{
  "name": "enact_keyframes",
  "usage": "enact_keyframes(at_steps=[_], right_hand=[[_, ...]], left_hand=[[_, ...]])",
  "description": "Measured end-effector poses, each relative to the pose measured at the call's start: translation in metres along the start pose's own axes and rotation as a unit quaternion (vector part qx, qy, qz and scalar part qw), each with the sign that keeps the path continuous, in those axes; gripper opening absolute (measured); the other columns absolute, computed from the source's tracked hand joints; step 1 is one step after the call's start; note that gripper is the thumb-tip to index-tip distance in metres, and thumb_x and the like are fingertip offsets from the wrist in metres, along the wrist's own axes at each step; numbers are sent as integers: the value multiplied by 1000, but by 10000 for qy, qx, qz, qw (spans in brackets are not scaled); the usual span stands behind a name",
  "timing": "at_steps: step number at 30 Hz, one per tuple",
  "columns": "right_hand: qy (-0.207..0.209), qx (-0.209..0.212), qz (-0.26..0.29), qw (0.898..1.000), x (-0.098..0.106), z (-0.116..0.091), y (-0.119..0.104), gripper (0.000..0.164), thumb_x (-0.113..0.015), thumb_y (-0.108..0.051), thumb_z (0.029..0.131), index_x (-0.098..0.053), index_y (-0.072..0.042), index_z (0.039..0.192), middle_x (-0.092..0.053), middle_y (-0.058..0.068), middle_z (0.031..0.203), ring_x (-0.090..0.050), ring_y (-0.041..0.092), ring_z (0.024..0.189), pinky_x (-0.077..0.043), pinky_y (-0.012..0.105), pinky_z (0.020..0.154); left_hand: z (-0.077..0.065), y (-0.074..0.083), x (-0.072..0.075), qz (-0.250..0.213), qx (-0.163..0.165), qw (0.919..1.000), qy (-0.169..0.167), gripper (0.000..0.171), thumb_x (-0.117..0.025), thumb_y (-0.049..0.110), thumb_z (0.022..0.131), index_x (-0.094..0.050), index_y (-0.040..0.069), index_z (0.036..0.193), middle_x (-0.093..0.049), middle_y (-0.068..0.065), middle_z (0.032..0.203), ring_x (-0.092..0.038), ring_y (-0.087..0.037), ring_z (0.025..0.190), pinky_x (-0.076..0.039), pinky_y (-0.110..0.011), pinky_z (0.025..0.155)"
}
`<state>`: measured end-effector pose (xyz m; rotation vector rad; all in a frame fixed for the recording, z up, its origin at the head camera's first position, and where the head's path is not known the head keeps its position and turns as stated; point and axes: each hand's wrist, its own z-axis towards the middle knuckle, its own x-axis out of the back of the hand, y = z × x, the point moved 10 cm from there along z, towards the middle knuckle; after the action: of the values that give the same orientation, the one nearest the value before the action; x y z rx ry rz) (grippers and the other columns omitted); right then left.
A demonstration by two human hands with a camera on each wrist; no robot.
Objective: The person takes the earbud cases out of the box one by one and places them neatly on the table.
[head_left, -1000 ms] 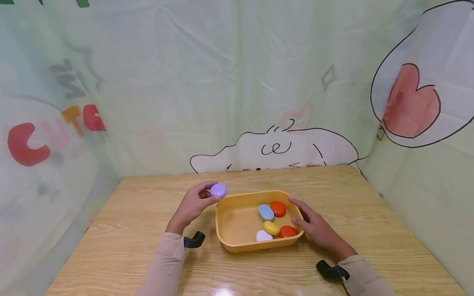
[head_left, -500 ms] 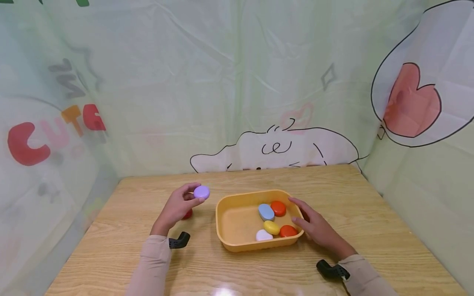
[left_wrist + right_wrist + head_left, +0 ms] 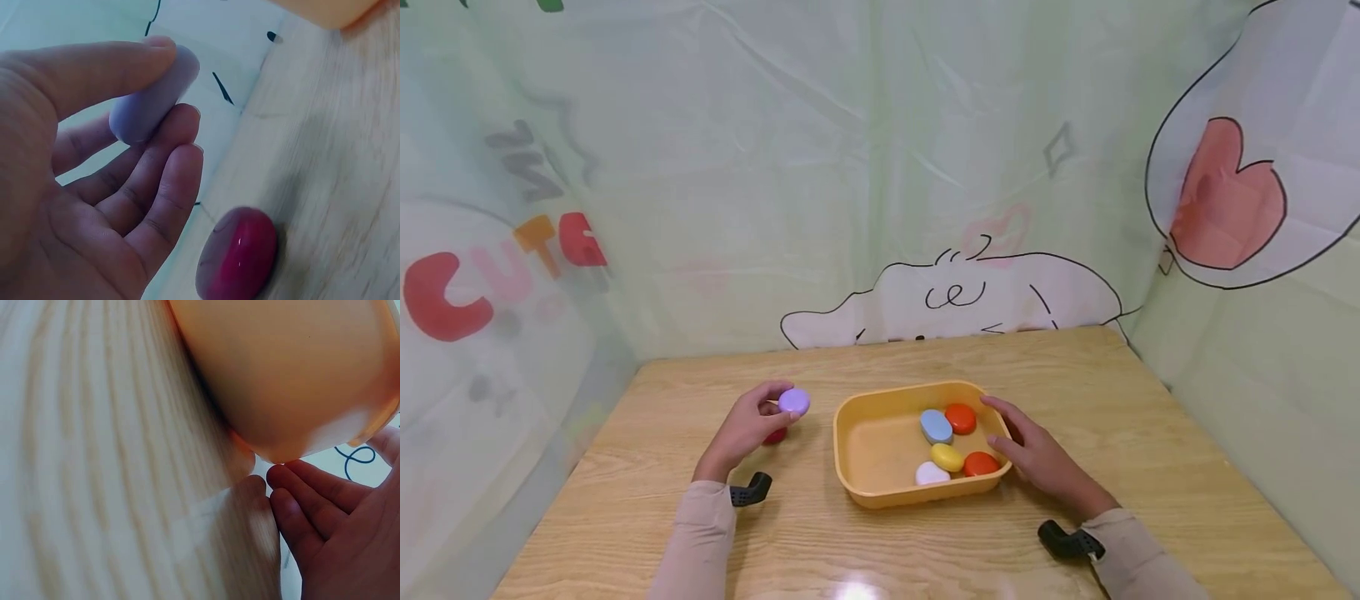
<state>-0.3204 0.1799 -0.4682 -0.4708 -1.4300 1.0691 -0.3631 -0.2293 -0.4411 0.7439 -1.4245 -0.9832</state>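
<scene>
Purple pebble [image 3: 794, 402] sits pinched between left fingers [image 3: 178, 187] (right fingers [image 3: 309, 515], loosely uncurled, touch the tray [image 3: 883, 501]).

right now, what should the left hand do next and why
Probably lower the purple piece onto the table beside the dark red piece, not on top of it: the left hand pinches it off the surface, left of the tray, close to that red piece.

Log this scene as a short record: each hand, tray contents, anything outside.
Left hand: pinches the purple piece, off the table
Right hand: at the right end of the orange tray
Tray contents: blue piece, yellow piece, white piece, far red piece, near red piece
Outside tray: dark red piece on the table, near the left hand
</scene>
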Motion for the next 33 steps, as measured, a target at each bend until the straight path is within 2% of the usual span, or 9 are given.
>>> enact_keyframes(at_steps=[9, 20, 27, 33], right_hand=[[-17, -51, 32, 10000, -1, 0, -4, 58, -55, -21, 104, -31, -15, 156, -24, 20, 162, -21, 46, 147, -25, 57, 110], [21, 3, 44, 10000, 1, 0, -2, 58, -55, -20, 104, -31, -15, 157, -23, 19, 162, -20, 46, 147, -24, 59, 111], [14, 93, 37, 9999, 1, 1, -1, 58, -55, -19, 104, -30, -15, 157, -24, 18, 162, -20, 44, 147, -24, 58, 111], [-11, 115, 21, 9999, 1, 1, -2, 59, -54, -19, 104, -30, -15, 157, -24, 18, 162, -21, 43, 147, -24, 55, 110]], left_hand=[[-3, -7, 5, 324, 71, 9993, 154, 56, -81, 27, 87, -59, 13, 137, -64, -7, 120, -60, -24, 103, -52, -38, 88], [0, -12, -7, 184, 88, 9996, -206, 51, -76, 10, 88, -60, 13, 137, -63, -9, 121, -61, -25, 98, -57, -37, 80], [1, -6, -12, 372, -103, 9985, -386, 53, -76, 6, 87, -60, 8, 138, -64, -8, 117, -59, -25, 97, -54, -33, 77], [0, -5, -16, 525, -119, 9971, -529, 52, -76, 5, 87, -60, 4, 137, -64, -10, 111, -57, -25, 94, -54, -32, 74]])
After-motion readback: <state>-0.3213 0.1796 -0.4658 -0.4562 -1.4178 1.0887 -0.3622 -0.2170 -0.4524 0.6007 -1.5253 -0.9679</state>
